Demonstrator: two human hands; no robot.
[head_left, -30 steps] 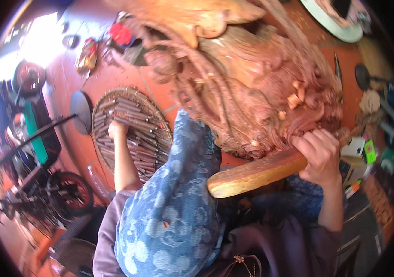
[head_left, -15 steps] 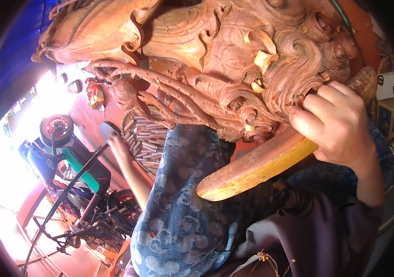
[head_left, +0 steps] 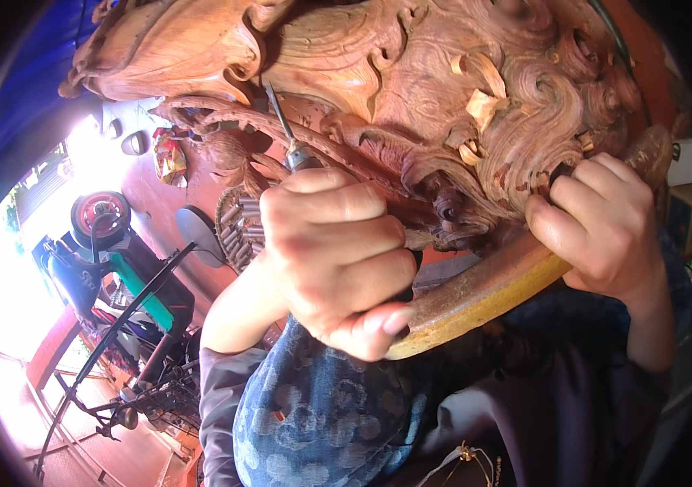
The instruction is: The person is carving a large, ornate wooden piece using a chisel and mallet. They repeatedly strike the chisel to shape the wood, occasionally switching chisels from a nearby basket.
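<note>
left hand (head_left: 334,260) is fisted round a chisel (head_left: 285,130), whose shaft points up-left into the carving (head_left: 411,89). right hand (head_left: 605,223) pinches the carving's edge, well right of the blade

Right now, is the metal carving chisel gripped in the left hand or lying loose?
Gripped. The left hand is fisted around the thin metal carving chisel, whose blade points up against the ornate reddish wooden carving.

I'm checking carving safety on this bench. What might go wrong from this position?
1. The left hand grips a chisel whose blade points into the carved wood sculpture; a slip might gouge finished scrollwork.
2. The right hand rests on the carving beside the wooden mallet, so a skidding blade might reach its fingers.
3. Loose wood chips cling to the curls and may hide the cut line.
</note>
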